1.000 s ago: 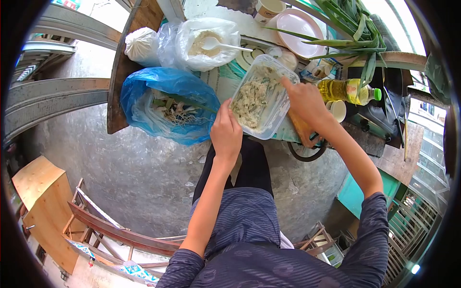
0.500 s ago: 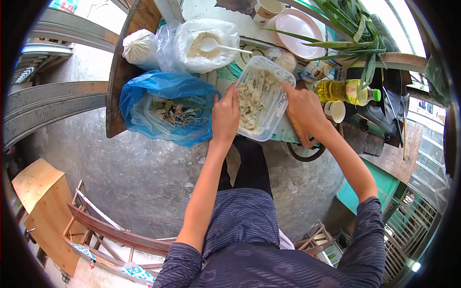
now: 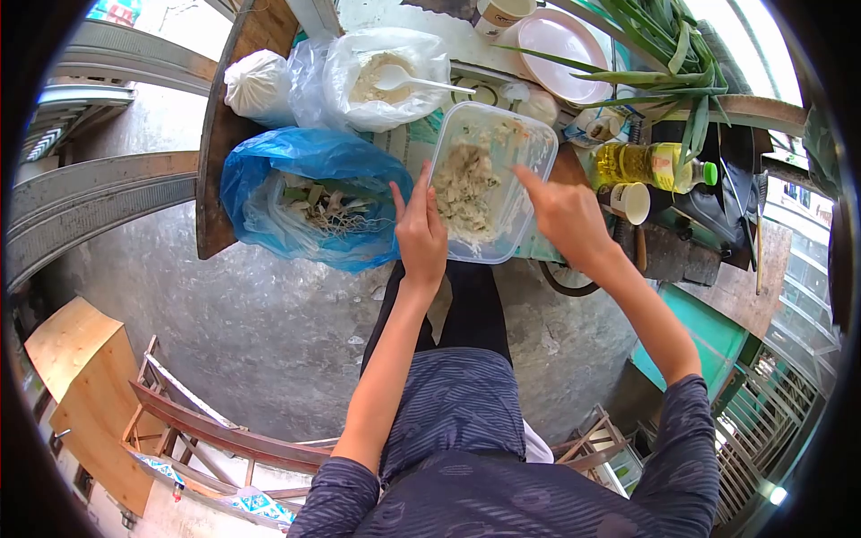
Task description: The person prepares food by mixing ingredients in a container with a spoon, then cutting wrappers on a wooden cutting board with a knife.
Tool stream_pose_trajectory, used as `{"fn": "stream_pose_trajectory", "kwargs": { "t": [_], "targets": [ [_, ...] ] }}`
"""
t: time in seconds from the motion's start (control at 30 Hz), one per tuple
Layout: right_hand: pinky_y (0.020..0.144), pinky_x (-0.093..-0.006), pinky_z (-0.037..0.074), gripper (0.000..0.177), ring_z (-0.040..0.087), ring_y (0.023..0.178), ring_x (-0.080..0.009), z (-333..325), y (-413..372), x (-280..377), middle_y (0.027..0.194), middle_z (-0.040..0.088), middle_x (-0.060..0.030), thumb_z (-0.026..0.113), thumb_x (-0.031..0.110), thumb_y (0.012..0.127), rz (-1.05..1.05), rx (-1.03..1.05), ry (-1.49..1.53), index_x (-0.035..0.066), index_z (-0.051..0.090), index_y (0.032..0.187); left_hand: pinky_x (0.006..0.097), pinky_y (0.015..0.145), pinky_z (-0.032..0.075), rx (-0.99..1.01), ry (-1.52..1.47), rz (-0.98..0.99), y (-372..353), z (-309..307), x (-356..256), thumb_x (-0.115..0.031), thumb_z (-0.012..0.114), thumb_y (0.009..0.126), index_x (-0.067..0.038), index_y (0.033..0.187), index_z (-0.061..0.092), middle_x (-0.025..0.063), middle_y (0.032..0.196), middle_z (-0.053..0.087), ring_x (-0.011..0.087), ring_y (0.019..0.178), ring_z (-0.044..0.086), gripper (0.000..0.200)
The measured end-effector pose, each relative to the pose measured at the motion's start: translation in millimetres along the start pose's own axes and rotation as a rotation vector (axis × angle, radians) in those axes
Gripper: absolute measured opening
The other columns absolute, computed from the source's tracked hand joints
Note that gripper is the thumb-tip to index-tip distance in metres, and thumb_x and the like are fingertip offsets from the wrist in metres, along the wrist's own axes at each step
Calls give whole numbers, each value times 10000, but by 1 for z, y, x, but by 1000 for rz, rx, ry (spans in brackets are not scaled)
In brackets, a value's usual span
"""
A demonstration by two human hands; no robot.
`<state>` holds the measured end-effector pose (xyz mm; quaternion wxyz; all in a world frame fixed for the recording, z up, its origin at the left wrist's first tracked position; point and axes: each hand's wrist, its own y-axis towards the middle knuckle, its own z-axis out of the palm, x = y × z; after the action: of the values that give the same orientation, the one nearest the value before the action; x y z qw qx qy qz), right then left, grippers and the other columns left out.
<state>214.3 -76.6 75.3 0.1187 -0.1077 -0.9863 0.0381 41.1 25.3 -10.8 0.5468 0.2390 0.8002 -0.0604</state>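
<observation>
In the head view, a clear plastic container [image 3: 514,220] lies at the near edge of the bench [image 3: 386,14], slightly tilted in plan, with a pale, lumpy mixture [image 3: 468,199] flecked with green mostly in its left and near parts. Smears of it cling to the far end and the right side of the container.

The left hand [image 3: 421,238] is against the container's left wall, its fingers partly spread, one of them pointing away toward the blue bag; whether the thumb clamps the rim cannot be told. The right hand [image 3: 569,220] is over the right wall, forefinger extended above the inside, the other fingers curled under; whether they hold anything is hidden.

Just left of the left hand, the open blue bag [image 3: 260,235] holds roots and vegetable scraps [image 3: 336,213], near the bench's near left corner. Beyond it is an open white bag [image 3: 345,109] of pale powder with a white spoon [image 3: 417,83] in it, and a closed white bag [image 3: 258,88] beside the left edge.

Right of the container, a bottle of yellow oil [image 3: 639,167] lies on its side with a green cap, a paper cup [image 3: 635,203] just nearer. Toward the far edge are a pale pink plate [image 3: 563,56], another cup [image 3: 500,16] and long green leaves [image 3: 674,58].
</observation>
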Motion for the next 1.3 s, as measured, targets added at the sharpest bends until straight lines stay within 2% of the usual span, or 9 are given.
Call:
{"fn": "stream_pose_trajectory", "kwargs": {
  "t": [0.17,0.47,0.57,0.7,0.9,1.03,1.13,1.23,1.3],
  "targets": [
    [472,-376,471,495,623,523,-264,14,21,2,595,603,-96,572,20,779,71,-143,-64,75,551,1270,478,1086,379,-19,-18,-20,3,2,-4,-141,420,1035,20,1248,578,241,985,683,442,857,637,311],
    [445,-384,445,539,590,476,-248,18,-47,51,569,574,-71,562,34,768,-52,220,9,107,560,1302,453,1007,450,-8,-37,-144,6,1,-13,-126,438,1025,22,1239,583,266,987,668,460,927,629,298],
    [481,-383,462,522,605,516,-249,-11,-39,28,617,594,-80,549,42,789,-2,255,-75,102,549,1307,479,1024,427,-10,10,-2,-1,8,-7,-113,444,1019,22,1234,585,262,972,672,458,915,632,291],
    [515,-376,482,484,628,559,-257,-21,-9,-2,652,609,-82,552,48,804,12,160,-231,91,555,1286,569,1118,271,109,17,-77,-2,6,-10,-98,435,1018,1,1319,538,200,1162,656,395,992,642,333],
    [550,-377,517,259,673,634,-282,-40,12,8,664,644,-118,587,60,792,23,298,-327,10,595,1046,594,1121,242,51,57,-147,-4,11,-10,-109,425,1027,1,1306,550,197,1143,665,382,983,651,325],
    [592,-404,528,78,683,692,-321,-42,9,24,669,646,-164,645,39,719,-154,481,-186,30,614,790,598,1116,247,4,68,-171,-4,14,-15,-118,417,1032,-12,1298,559,198,1126,671,388,970,655,320],
    [665,-440,531,56,682,758,-353,-41,7,25,709,657,-198,606,46,758,-123,518,-21,9,643,777,595,1111,260,-38,53,-145,-12,14,-13,-120,415,1034,-22,1304,559,205,1100,677,395,967,655,322],
    [752,-459,523,176,671,817,-378,-31,10,9,821,692,-208,561,78,825,224,630,183,-18,696,884,578,1108,281,-71,36,-138,-13,16,-15,-119,417,1033,-22,1306,561,213,1077,681,400,970,652,324],
    [788,-458,516,236,664,853,-392,-6,-6,-6,900,699,-204,535,108,861,307,513,432,-13,696,984,557,1101,305,-72,26,-161,-12,18,-17,-120,420,1033,-18,1303,565,220,1073,680,403,970,651,324]
  ]
}}
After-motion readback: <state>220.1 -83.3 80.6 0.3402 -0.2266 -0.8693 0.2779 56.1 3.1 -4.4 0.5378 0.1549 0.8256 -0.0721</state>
